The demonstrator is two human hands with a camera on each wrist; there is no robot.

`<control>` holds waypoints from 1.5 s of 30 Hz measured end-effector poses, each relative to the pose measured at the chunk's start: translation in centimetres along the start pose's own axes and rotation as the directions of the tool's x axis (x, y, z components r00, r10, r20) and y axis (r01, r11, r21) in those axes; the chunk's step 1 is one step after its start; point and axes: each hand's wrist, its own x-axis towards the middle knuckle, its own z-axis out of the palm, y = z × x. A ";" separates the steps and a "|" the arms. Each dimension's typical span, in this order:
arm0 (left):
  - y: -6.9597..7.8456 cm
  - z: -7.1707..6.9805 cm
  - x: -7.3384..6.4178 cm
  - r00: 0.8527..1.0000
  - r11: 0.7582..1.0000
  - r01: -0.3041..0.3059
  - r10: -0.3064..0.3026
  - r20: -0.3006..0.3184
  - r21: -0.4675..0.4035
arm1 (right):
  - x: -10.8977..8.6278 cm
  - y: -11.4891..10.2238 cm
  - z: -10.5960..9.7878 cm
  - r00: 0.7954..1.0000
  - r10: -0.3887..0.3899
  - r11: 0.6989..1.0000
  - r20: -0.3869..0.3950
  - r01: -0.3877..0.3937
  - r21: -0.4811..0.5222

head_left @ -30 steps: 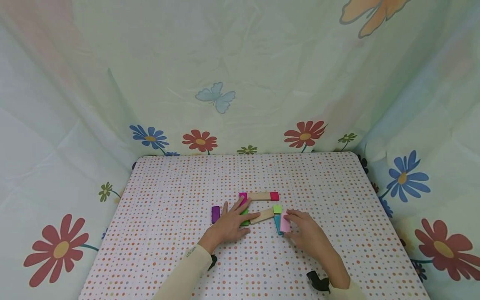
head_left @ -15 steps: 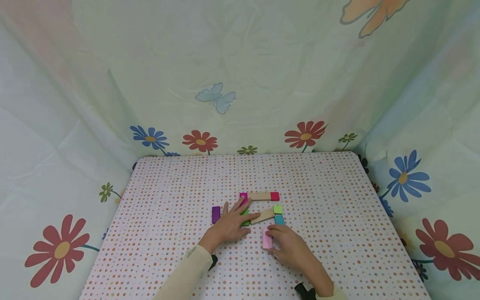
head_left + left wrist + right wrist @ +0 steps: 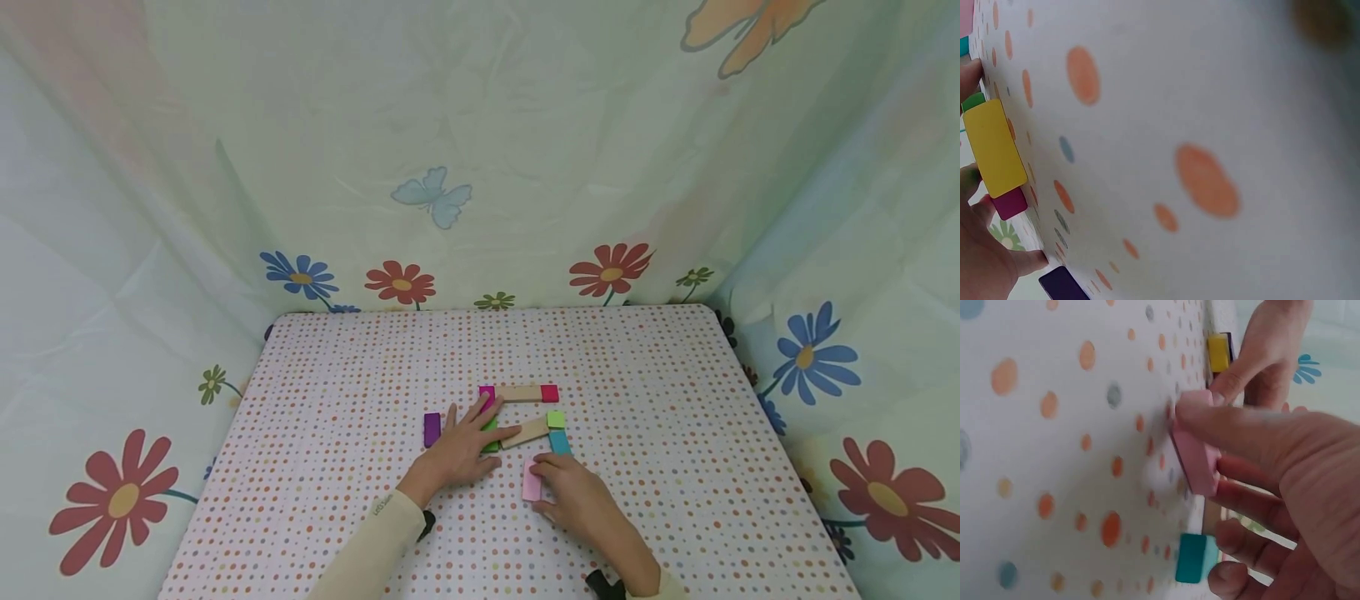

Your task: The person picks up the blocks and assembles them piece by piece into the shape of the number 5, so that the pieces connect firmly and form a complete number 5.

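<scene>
My right hand [image 3: 581, 498] pinches a pink block [image 3: 532, 483] between thumb and fingers, just in front of a teal block [image 3: 559, 442]. In the right wrist view the pink block stands tilted close to the tabletop. My left hand [image 3: 459, 447] lies with spread fingers over a row of blocks. Its fingers partly cover a magenta block [image 3: 487, 392] and a green block [image 3: 491, 446], and one fingertip reaches a plain wooden block [image 3: 527, 431]. A yellow block [image 3: 995, 149] shows beneath that hand in the left wrist view; the head view hides it.
A lime block [image 3: 556, 419] sits between the plain block and the teal one. Farther back, another plain wooden block [image 3: 519, 393] runs to a red block [image 3: 550, 392]. A purple block [image 3: 432, 431] lies left of my left hand on the dotted tabletop [image 3: 360, 367].
My right hand has carried the pink block from beside the teal block leftward and nearer to me, uncovering more of the teal block. The left hand has stayed in place.
</scene>
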 end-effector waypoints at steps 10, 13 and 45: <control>0.1 -0.1 -0.2 1.000 1.000 -0.002 0.002 0.009 -0.002 | 1.3 3.2 -1.5 0.968 -0.035 0.999 -0.248 0.038 0.008; 0.1 -0.1 -0.3 1.000 1.000 -0.002 0.002 0.008 -0.008 | 1.8 4.2 -1.3 0.969 -0.038 0.999 -0.243 0.033 -0.026; 0.1 -0.2 -0.1 1.000 1.000 -0.004 0.004 0.004 0.007 | 3.0 5.3 -0.2 0.983 -0.015 1.000 -0.184 0.013 -0.015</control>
